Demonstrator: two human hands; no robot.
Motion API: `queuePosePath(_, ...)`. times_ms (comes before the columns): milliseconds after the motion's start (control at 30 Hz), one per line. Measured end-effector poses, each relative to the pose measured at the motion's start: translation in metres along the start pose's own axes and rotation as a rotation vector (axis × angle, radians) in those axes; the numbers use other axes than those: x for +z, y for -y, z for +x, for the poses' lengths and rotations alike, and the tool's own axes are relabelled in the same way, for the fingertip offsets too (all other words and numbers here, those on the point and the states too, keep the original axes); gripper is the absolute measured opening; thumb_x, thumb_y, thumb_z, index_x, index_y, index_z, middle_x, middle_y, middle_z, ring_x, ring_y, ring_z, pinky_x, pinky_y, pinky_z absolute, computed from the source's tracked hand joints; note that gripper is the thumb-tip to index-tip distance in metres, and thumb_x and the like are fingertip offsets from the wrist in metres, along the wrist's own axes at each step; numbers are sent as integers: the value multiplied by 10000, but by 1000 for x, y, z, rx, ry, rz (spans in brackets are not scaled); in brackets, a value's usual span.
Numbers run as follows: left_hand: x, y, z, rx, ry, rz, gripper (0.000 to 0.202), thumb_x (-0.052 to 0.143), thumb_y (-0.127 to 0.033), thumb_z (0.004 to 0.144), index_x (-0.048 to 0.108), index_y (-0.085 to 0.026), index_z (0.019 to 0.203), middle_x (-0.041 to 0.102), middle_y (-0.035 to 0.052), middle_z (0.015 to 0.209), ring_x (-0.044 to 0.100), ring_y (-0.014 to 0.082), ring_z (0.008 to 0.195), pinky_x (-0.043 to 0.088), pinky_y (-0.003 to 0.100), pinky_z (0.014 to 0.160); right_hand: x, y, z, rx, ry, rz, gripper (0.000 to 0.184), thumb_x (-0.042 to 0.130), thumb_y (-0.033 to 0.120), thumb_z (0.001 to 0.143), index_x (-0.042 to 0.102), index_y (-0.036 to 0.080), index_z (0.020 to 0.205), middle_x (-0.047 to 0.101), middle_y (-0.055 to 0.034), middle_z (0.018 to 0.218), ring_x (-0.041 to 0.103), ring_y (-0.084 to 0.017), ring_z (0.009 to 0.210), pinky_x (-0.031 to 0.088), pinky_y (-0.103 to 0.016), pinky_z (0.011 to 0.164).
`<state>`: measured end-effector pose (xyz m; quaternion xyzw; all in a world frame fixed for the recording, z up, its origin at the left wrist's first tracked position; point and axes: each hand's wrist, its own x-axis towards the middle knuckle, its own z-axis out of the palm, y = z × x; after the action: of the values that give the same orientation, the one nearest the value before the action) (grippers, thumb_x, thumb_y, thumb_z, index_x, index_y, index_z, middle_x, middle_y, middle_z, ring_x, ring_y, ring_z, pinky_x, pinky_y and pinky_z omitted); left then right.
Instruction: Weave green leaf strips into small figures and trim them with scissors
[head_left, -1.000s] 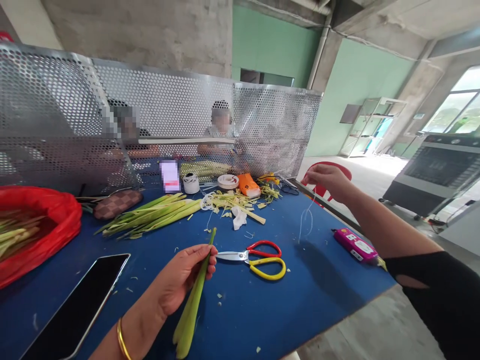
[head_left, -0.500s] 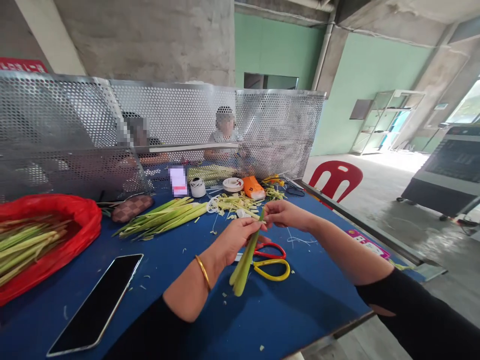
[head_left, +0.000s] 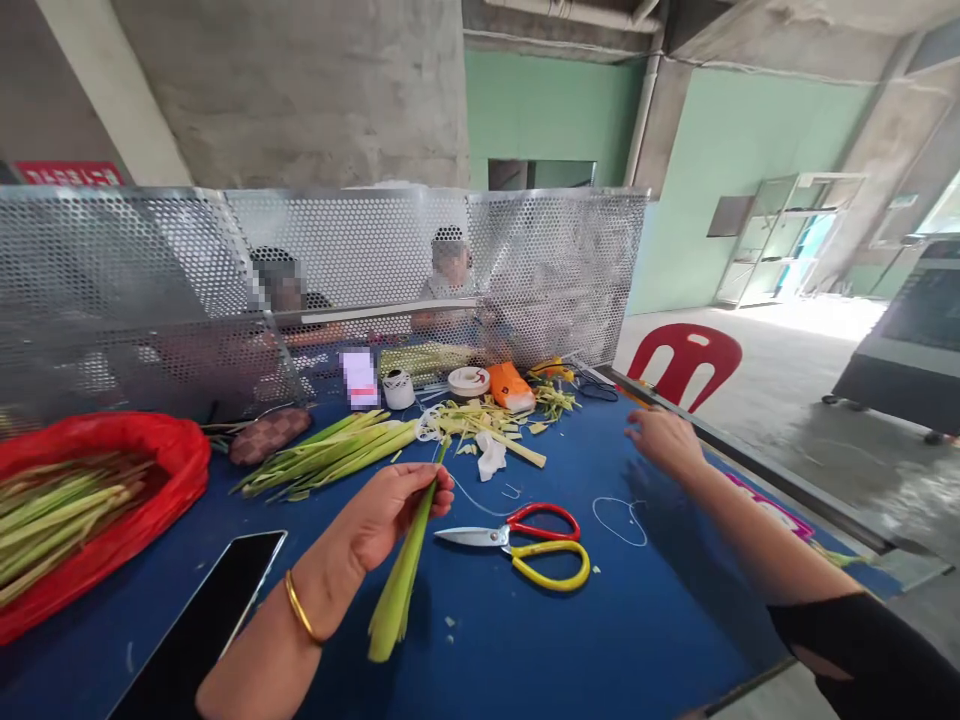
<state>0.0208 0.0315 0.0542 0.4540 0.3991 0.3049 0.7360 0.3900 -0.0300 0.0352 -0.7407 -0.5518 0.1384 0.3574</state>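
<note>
My left hand (head_left: 401, 510) is closed round the narrow top of a folded green corn husk (head_left: 401, 590), whose wide end hangs toward the table's front. A thin white thread (head_left: 480, 500) trails from near that top across the table. Out to the right, my right hand (head_left: 664, 440) is lifted over the table's far right side, its fingers drawn together; whatever they hold is too small to make out. Between the hands lie scissors (head_left: 517, 540) with one red and one yellow handle, slightly apart at the blades. A loop of thread (head_left: 621, 520) rests right of them.
Corn husks (head_left: 337, 450) lie in a pile behind my left hand, and others fill a red bag (head_left: 172, 450). A phone (head_left: 202, 620) lies at left. Scraps (head_left: 480, 415), a tape roll (head_left: 469, 381) and a thread spool (head_left: 398, 388) sit before a perforated metal screen (head_left: 360, 240); people sit behind it.
My right hand has left the husk and swung far to the right. My left hand has moved left with the husk, uncovering the scissors and a white crumpled scrap.
</note>
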Motion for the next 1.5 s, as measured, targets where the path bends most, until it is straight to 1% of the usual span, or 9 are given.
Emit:
queuePosePath(167,-7,-6,-19,27,20,75,177,683,-273,789,692,-117,705,657,38,704,627,125,612,512,235,642,55,83,-12,-244,-76,70,226,532,346,847,717,244,927,707,-74,1058,620,-255,1030,462,-365,859)
queuePosePath(333,-13,-13,-37,163,-1,204,217,670,-321,794,688,-123,707,656,27,741,593,95,599,447,208,635,142,158,-48,-323,480,698,295,554,421,839,682,203,991,721,-59,983,649,-210,942,485,-346,857)
queuePosePath(433,-19,-8,-37,196,-69,296,218,628,-299,808,684,-121,695,643,27,698,561,91,585,415,208,624,167,159,-62,-103,625,873,349,574,512,806,643,177,875,624,3,668,564,-132,545,459,-262,531)
queuePosePath(567,-21,4,-26,137,-143,308,203,624,-294,791,672,-125,690,632,21,696,555,90,567,390,207,586,166,144,-64,-85,438,714,311,598,473,789,622,171,720,409,64,517,331,-82,467,268,-222,447)
queuePosePath(833,-18,16,-15,67,-156,178,175,651,-289,756,659,-134,674,640,14,708,568,85,536,435,206,579,157,133,-51,-229,399,490,255,572,426,806,632,190,732,527,22,628,437,-135,605,344,-254,556)
queuePosePath(1133,-19,23,-9,122,-265,211,186,619,-321,817,700,-157,782,638,15,624,621,122,588,462,220,597,148,128,-56,-375,-120,263,234,529,378,874,616,197,755,586,3,655,492,-145,594,374,-254,564)
queuePosePath(1233,-16,23,-11,134,-288,187,195,614,-328,824,700,-154,821,639,14,619,619,118,577,467,222,599,148,129,-56,-457,-40,236,206,521,340,888,624,204,773,628,-14,710,540,-156,644,399,-258,598)
queuePosePath(1367,-9,26,-14,75,-108,122,200,637,-335,803,681,-142,828,671,31,740,640,124,587,494,248,622,151,133,-58,-450,211,324,204,527,338,892,636,213,773,636,-19,693,551,-163,639,416,-263,586)
queuePosePath(1500,-6,31,-15,3,-8,21,190,632,-330,808,643,-140,806,673,36,779,648,126,592,514,262,648,153,134,-59,-430,264,381,183,531,311,878,636,212,766,655,-24,721,567,-169,668,427,-273,610)
